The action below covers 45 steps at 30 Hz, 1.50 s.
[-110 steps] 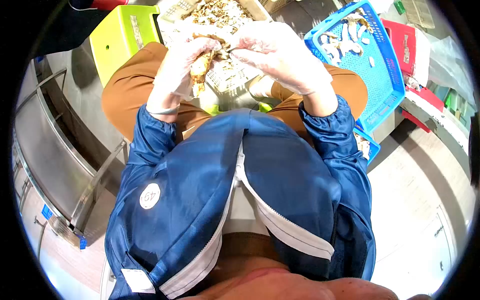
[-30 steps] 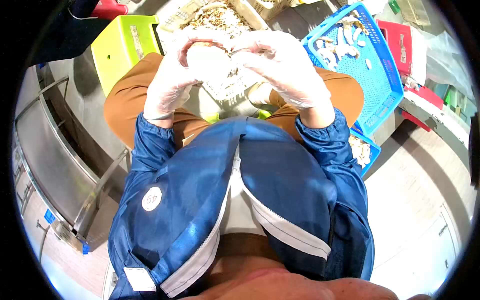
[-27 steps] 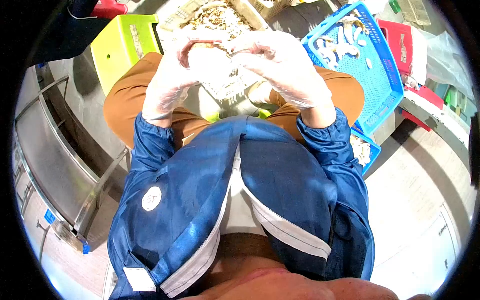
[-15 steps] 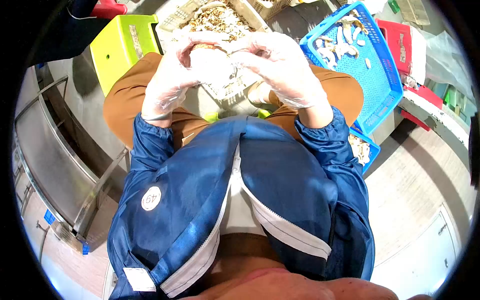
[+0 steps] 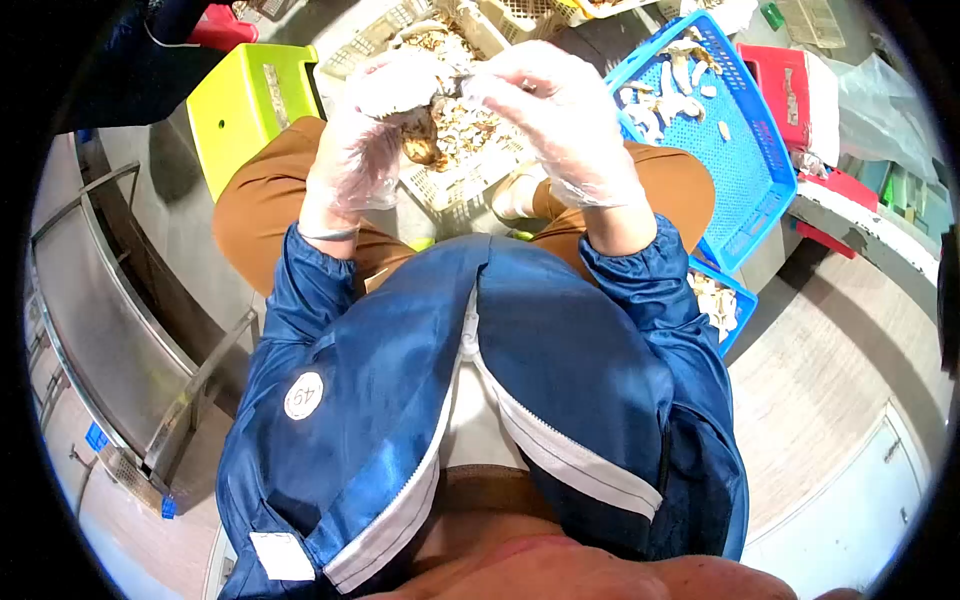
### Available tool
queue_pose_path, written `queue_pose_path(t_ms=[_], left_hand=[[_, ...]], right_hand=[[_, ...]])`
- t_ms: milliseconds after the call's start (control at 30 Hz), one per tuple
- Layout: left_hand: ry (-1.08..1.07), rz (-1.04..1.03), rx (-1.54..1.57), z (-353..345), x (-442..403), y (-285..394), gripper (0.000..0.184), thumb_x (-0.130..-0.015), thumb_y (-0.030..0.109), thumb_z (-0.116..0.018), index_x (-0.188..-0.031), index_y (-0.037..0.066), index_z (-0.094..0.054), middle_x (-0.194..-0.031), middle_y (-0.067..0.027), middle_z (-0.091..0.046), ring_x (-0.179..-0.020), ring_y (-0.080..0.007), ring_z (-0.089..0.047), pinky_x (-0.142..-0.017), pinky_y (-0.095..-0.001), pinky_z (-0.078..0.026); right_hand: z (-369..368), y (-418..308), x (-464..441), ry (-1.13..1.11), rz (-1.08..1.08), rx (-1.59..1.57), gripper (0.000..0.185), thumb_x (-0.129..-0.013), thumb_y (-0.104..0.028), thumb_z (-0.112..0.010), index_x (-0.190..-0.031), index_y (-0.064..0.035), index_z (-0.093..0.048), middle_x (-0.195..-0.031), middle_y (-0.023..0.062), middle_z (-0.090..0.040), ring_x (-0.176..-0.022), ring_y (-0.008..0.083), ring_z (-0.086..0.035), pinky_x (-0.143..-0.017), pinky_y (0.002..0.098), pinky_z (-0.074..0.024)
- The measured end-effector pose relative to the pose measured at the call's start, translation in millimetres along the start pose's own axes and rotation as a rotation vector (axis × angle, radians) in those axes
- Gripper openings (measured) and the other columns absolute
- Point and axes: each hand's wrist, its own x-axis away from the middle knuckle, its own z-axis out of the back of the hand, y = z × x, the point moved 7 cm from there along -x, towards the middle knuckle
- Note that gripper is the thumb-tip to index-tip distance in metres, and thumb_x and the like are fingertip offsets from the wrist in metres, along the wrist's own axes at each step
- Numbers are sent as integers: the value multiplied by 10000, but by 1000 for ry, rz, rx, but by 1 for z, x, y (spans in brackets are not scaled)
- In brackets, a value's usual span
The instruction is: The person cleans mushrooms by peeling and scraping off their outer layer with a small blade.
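My left hand, in a clear plastic glove, is closed around a brown and white mushroom above a pale crate. Its darker part hangs below the fingers, and glare hides some of its outline. My right hand, gloved the same way, is beside it with thumb and fingers pinched together toward the mushroom. What sits between those fingertips is too small and bright to make out. Below both hands, the cream mesh crate contains many brown and white scraps.
To the right, a blue basket holds pale mushroom pieces, with another blue basket partly beneath it. A lime-green stool stands at left, a red stool at right. A metal frame is on the left.
My hands have moved slightly apart, and the left has turned so the mushroom's brown part shows. My right hand has shifted upward and right. More scraps in the crate are visible.
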Motion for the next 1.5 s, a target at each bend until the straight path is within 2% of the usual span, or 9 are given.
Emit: queue_pose_path(t_ms=[200, 300, 600, 733, 833, 967, 1000, 1133, 1500], left_hand=[[-46, -167, -189, -15, 14, 18, 716, -857, 303, -928, -1405, 35, -552, -1405, -134, -655, -1316, -255, -644, -1138, -404, -517], [-73, -240, -257, -28, 17, 27, 711, -836, 261, -942, -1390, 40, -555, -1406, -142, -657, -1306, -261, -658, -1119, -405, -542], [55, -290, -442, -22, 29, 22, 618, -853, 34, -834, -1401, 43, -550, -1368, -113, -624, -1308, -257, -632, -1157, -390, -496], [92, -94, 38, -21, 31, 12, 492, -992, 135, -697, -1452, 49, -546, -1417, -118, -636, -1283, -277, -649, -1115, -440, -547], [156, 83, 301, -14, 33, 1, 362, -1091, 197, -607, -1419, 46, -590, -1377, -150, -681, -1192, -307, -700, -1064, -449, -601], [-127, 180, 631, -41, 34, -9, 370, -1097, 156, -605, -1413, -35, -584, -1345, -203, -696, -1199, -337, -700, -1039, -477, -604], [-2, 220, 670, -39, 35, -16, 352, -1109, 219, -595, -1399, 20, -601, -1319, -167, -719, -1169, -330, -712, -975, -478, -613], [44, 174, 579, -39, 39, -21, 313, -1108, 140, -590, -1404, 42, -621, -1367, -143, -703, -1260, -263, -688, -1127, -442, -560], [88, -31, 156, -54, 41, -3, 359, -1056, 14, -565, -1414, 12, -592, -1379, -124, -678, -1289, -239, -648, -1089, -422, -558]], right_hand=[[-8, -3, 11, -94, -47, -253, 143, -972, -79, -784, -1058, 35, -789, -1139, 66, -745, -919, 113, -703, -810, 262, -563], [-7, -7, 15, -64, 15, -328, 171, -960, -140, -796, -1024, 18, -801, -994, 52, -737, -903, 114, -671, -780, 268, -534], [-2, -35, 27, 145, 261, 313, 164, -966, -102, -738, -1045, 36, -777, -899, 103, -786, -757, 134, -707, -705, 293, -558], [18, -18, 21, 238, 96, 162, 177, -972, -129, -752, -1059, 20, -788, -831, 56, -768, -741, 80, -655, -693, 272, -541], [19, -35, 23, 280, 383, 204, 109, -899, -114, -784, -935, -16, -814, -922, 149, -785, -882, 215, -757, -780, 336, -577], [0, -49, 29, 192, 405, 193, 119, -864, -117, -824, -930, -18, -810, -1033, 170, -772, -969, 296, -754, -844, 380, -584], [-1, -39, 29, 197, 371, 144, 122, -868, -115, -821, -940, -18, -808, -1051, 173, -770, -968, 297, -754, -839, 384, -585], [-8, -40, 35, 162, 315, 117, 125, -885, -132, -800, -930, -16, -794, -1072, 204, -763, -940, 332, -758, -825, 408, -592], [-9, -29, 35, 175, 425, 286, 110, -926, -56, -770, -977, 40, -750, -989, 194, -773, -864, 312, -757, -786, 365, -586]])
